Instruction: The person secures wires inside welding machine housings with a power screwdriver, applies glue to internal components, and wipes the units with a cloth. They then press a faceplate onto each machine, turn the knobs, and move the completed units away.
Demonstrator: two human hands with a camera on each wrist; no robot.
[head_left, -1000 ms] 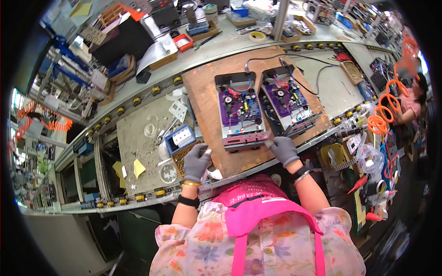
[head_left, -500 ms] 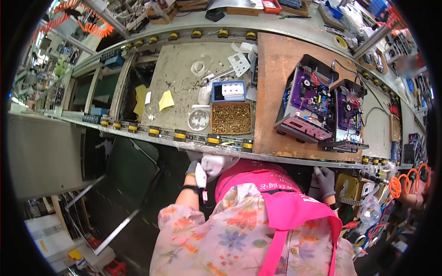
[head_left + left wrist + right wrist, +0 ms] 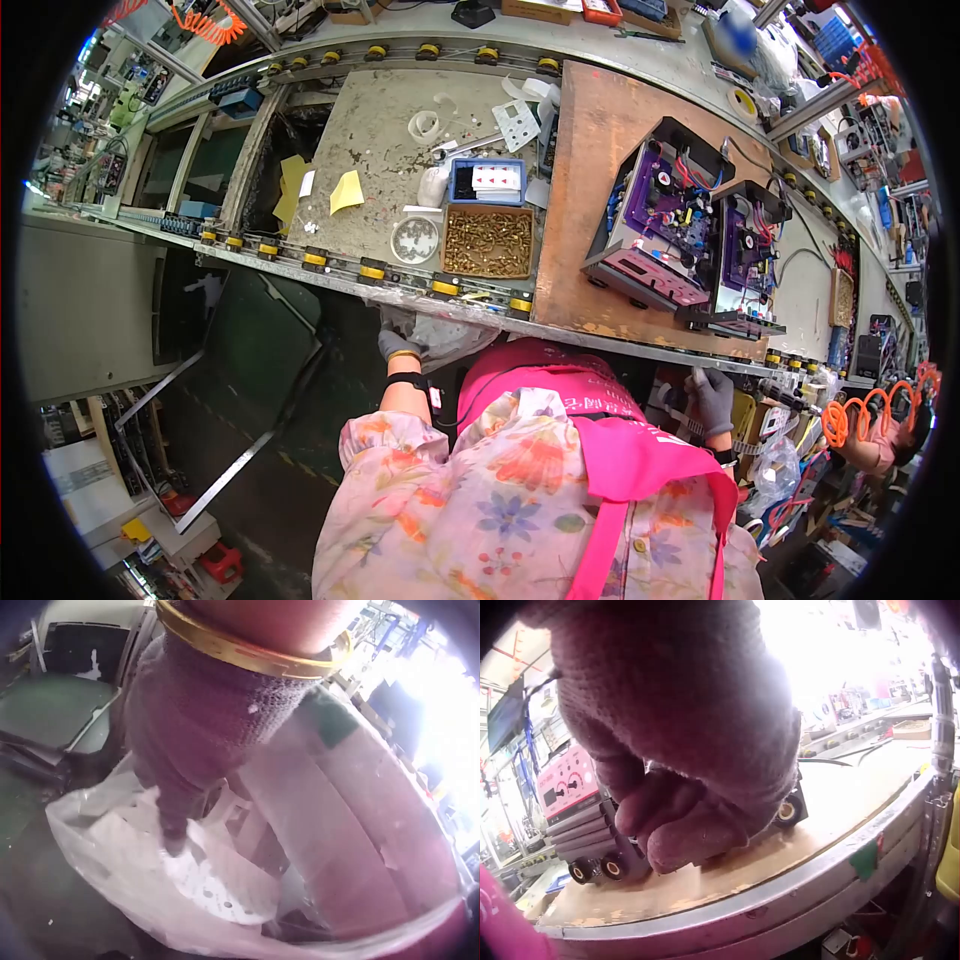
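My gloved left hand (image 3: 399,343) reaches down into a clear plastic bag (image 3: 450,338) at the bench's front edge. In the left wrist view, its fingertips meet a white perforated sheet (image 3: 225,896) among other white scraps; I cannot tell whether they pinch it. The gloved right hand (image 3: 713,398) is at the front edge near the right end, holding nothing, with loosely curled fingers in the right wrist view. Two uncovered electronic units stand on a brown board (image 3: 590,150): the left unit (image 3: 670,210) and the right unit (image 3: 752,250), both with purple circuit boards.
Left of the board are a box of brass screws (image 3: 488,240), a blue box (image 3: 460,180), a round dish (image 3: 414,240) and yellow paper (image 3: 346,191). Rollers line the bench edge. A dark chair (image 3: 255,330) stands to the left. Orange coiled hose (image 3: 850,410) hangs at right.
Both hands have moved from beside the units to the bench's front edge. The left hand, carrying something white half a second ago, has moved into the bag. The head view has shifted left.
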